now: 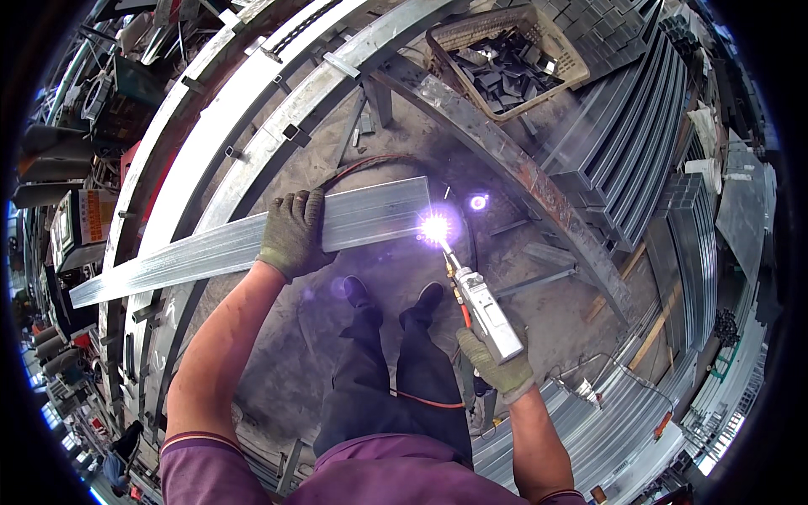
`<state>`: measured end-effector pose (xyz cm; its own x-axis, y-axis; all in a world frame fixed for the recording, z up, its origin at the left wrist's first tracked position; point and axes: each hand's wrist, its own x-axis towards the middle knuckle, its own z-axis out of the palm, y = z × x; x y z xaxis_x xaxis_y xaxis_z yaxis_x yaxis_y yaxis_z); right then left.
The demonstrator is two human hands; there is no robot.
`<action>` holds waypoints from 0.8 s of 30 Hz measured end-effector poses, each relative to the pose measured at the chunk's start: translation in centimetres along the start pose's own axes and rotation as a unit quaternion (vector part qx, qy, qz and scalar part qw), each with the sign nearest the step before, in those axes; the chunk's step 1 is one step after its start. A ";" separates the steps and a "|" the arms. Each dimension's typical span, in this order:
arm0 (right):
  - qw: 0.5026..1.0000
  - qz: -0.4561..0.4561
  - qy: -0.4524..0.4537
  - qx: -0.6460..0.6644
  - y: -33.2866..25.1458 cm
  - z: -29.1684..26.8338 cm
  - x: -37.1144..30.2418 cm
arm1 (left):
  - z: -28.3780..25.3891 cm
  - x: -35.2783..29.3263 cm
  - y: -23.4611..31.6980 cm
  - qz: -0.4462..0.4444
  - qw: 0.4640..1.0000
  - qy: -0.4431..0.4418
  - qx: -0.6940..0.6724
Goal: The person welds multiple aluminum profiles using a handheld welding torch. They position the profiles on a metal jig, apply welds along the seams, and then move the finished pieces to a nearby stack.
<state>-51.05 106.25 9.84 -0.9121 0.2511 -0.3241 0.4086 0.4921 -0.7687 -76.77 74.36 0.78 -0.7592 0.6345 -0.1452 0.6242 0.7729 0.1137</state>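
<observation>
My left hand, in an olive work glove, grips a long flat-sided silvery metal tube from above, fingers over its far edge. The tube slants across from the far left and rests over metal beams. In the gloved right hand is a white handheld welding torch, held by its rear end with the fingers partly hidden beneath it. Its narrow nozzle points at the tube's right end, where a bright violet-white flash burns and hides the spot of contact.
Metal beams form a frame around my standing place. Beyond it, a beige plastic basket holds dark metal pieces. Stacked tubes fill the right side; more metal lengths lie lower right. A hose curves behind the tube.
</observation>
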 end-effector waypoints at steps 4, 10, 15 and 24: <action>0.999 -0.020 -0.005 -0.027 -0.1 -0.1 0.0 | -0.2 -0.1 -0.1 -0.005 1.000 -0.002 0.004; 0.980 0.168 -0.055 0.089 1.9 1.8 -1.4 | -0.1 0.1 -0.1 -0.002 1.000 0.004 -0.019; 0.975 0.211 -0.057 0.042 4.3 3.5 -3.8 | -0.5 0.1 0.1 0.001 1.000 0.020 -0.019; 0.995 0.060 0.037 0.064 3.9 -0.5 -0.1 | -1.3 0.6 0.1 0.000 0.999 -0.003 -0.052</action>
<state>-49.37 108.53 7.15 -0.8504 0.3646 -0.3793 0.5020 0.3466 -0.7924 -77.34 74.84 1.95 -0.7575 0.6350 -0.1515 0.6018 0.7692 0.2149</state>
